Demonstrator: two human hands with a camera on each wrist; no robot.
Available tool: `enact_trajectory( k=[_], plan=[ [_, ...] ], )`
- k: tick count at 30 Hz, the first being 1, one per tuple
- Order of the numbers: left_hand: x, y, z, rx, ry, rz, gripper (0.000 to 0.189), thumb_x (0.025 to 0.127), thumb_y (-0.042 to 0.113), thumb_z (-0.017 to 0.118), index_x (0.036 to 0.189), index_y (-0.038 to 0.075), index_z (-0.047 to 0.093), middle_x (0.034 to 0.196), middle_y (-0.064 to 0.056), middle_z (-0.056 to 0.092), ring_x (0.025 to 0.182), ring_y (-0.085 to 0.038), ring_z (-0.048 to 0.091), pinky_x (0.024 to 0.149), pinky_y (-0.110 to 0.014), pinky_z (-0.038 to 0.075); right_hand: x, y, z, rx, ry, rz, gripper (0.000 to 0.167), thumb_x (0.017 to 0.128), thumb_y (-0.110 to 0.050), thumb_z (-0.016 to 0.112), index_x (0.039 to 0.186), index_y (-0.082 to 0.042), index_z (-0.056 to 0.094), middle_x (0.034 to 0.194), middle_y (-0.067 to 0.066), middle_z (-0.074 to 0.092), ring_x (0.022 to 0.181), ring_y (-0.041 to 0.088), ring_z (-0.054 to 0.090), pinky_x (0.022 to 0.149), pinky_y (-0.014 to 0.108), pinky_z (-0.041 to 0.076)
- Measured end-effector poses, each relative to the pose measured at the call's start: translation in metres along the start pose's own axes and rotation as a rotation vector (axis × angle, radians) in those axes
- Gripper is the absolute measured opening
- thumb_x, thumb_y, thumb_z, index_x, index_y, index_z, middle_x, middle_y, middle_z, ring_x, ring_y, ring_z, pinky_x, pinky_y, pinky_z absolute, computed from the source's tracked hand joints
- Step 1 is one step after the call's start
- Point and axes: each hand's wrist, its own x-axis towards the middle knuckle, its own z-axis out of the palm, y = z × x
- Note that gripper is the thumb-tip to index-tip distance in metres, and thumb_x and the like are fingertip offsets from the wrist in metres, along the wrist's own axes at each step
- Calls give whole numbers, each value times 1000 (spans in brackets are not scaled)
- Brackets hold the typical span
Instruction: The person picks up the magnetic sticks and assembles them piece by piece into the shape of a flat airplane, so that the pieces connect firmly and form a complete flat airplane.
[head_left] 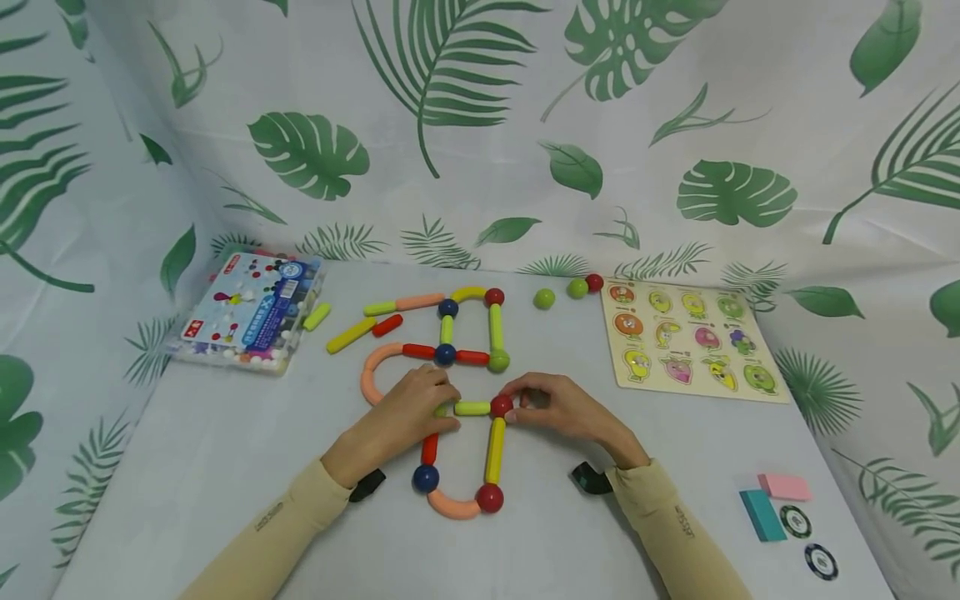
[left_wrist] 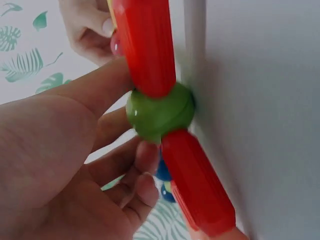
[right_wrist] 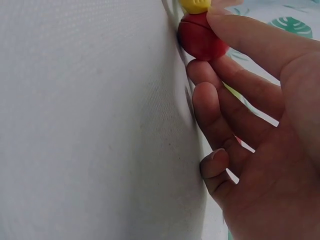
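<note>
My left hand (head_left: 411,407) pinches a green ball (left_wrist: 161,112), which joins two red rods, one red rod (left_wrist: 197,182) and another red rod (left_wrist: 149,45). In the head view that ball is mostly hidden under my fingers. My right hand (head_left: 564,408) pinches a red ball (head_left: 501,406) between thumb and fingers. A short light-green rod (head_left: 472,408) lies between the two hands, its right end at the red ball. From this ball a yellow rod (head_left: 495,450) runs down to another red ball (head_left: 490,498). A curved orange piece (head_left: 453,506) links it with a blue ball (head_left: 426,478).
Beyond my hands lies a joined loop with a green ball (head_left: 498,360) and a blue ball (head_left: 445,354). Loose rods, including a yellow rod (head_left: 351,335), lie left. A plastic box (head_left: 247,308) stands back left, a fruit puzzle board (head_left: 693,342) back right. Blocks, including a teal block (head_left: 763,516), lie front right.
</note>
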Motion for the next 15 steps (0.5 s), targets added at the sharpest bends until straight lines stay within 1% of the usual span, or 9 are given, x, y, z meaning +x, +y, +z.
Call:
enact_trajectory(
  k=[3, 6, 9, 15],
  plan=[
    [-3, -2, -2, 3, -17, -36, 35, 85, 35, 82, 112, 13, 77, 102, 2, 66, 96, -14, 50, 89, -34, 47, -1, -1, 0, 4, 9, 8, 33, 90, -40, 77, 120, -32, 68, 99, -8, 65, 93, 17, 58, 81, 26, 48],
    [-2, -2, -1, 10, -35, -45, 33, 87, 35, 81, 112, 13, 77, 100, 2, 66, 94, -14, 50, 89, -34, 47, -1, -1, 2, 10, 15, 9, 33, 90, -40, 77, 120, -31, 69, 98, -7, 64, 92, 16, 58, 81, 26, 47],
    [-1, -1, 1, 25, -44, -37, 31, 88, 33, 81, 112, 13, 77, 99, 1, 65, 94, -14, 50, 89, -35, 47, 0, -1, 5, 11, 17, 1, 34, 90, -41, 77, 121, -31, 68, 98, -7, 65, 93, 16, 58, 82, 26, 48],
    [-1, -1, 4, 91, -17, 1, 25, 88, 29, 81, 107, 13, 76, 98, 0, 66, 91, -15, 51, 87, -33, 48, 1, -4, 9, 16, 23, 4, 35, 89, -42, 77, 121, -32, 68, 100, -8, 65, 93, 16, 59, 82, 26, 48]
  ],
)
